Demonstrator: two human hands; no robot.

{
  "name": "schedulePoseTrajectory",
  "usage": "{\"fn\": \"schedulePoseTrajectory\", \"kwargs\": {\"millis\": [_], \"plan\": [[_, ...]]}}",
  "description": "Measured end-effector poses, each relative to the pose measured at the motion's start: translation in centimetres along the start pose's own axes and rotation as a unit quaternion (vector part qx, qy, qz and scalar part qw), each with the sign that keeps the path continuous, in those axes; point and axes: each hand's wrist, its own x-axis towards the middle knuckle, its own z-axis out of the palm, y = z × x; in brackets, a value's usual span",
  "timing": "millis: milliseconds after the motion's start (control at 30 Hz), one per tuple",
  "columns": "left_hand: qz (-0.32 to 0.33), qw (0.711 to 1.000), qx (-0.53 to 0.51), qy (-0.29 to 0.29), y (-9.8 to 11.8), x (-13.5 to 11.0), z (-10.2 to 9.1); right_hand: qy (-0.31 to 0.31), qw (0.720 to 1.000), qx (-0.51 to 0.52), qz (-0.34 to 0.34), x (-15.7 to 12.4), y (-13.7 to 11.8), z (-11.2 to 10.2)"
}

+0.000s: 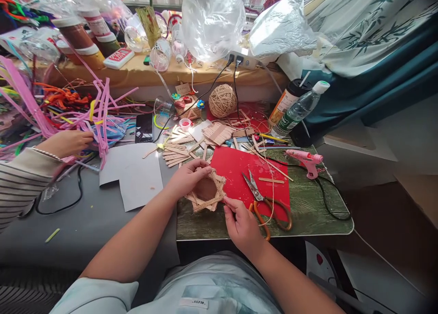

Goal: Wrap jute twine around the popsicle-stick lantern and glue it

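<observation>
A small star-shaped basket of stacked popsicle sticks [219,196] sits between my hands above the table's front edge. My left hand [191,177] grips its upper left rim, thumb and fingers closed on it. At its lower right edge my right hand [242,223] has thumb and forefinger pinched close together; a strand of twine [273,186] runs near this hand. What lies between those right fingertips is too small to make out. Scissors with orange handles [256,191] lie part open on a red sheet [229,168], right of the basket.
A pink glue gun [306,161] rests at the right with its cord. Loose popsicle sticks [176,152], a twine ball [222,100] and a water bottle [301,109] stand behind. At left, another person's hand [70,143] is among pink pipe cleaners [102,118], near grey card [137,172].
</observation>
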Motion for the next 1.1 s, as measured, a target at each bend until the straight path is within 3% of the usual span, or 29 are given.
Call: {"fn": "schedulePoseTrajectory", "kwargs": {"millis": [200,333,533,733,933,1100], "plan": [[0.006,0.997,0.072,-0.003,0.1,1.0,-0.1,-0.014,0.996,0.037,0.077,0.8,-0.2,-0.2],[0.029,0.991,0.127,0.002,0.6,1.0,0.0,-0.066,0.996,-0.012,0.061,1.2,-0.1,-0.5],[0.141,0.963,0.224,0.053,1.8,0.4,0.3,-0.078,0.995,-0.053,0.028,1.4,0.2,-0.6],[0.234,0.924,0.3,0.037,2.6,0.1,0.0,-0.063,0.996,-0.055,0.023,1.3,0.1,-0.2],[0.275,0.876,0.396,0.002,4.2,-3.1,0.0,-0.062,0.997,-0.043,0.029,1.3,0.1,-0.4],[0.28,0.849,0.445,-0.043,4.0,-6.0,0.8,-0.062,0.998,-0.025,0.022,1.4,0.3,-0.4]]}}
